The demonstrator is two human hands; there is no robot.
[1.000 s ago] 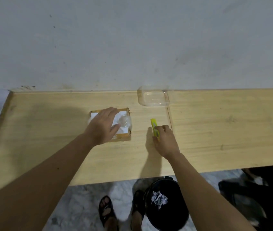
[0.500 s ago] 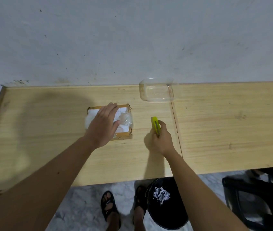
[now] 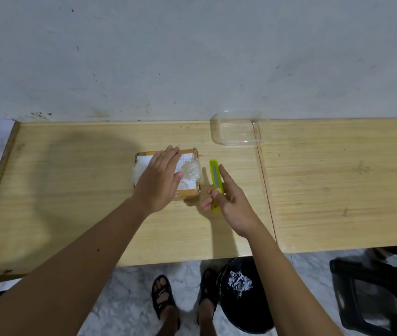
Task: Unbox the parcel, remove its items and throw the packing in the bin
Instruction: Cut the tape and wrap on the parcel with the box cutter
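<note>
A small cardboard parcel with a white label and crumpled clear tape lies in the middle of the wooden table. My left hand rests flat on top of it, fingers straight. Just right of the parcel, my right hand holds a yellow-green utility knife, the index finger stretched along its side and the other fingers curled round its lower end. The knife points away from me, beside the parcel's right edge. A black bin with shredded white paper inside stands on the floor under the table's front edge.
A clear plastic container sits at the back of the table by the wall. A seam divides the table into two boards. A black stool stands on the floor at the right. My sandalled feet are beside the bin.
My right hand has lifted the knife off the table and turned it, moving it closer to the parcel. My left hand stays on the parcel.
</note>
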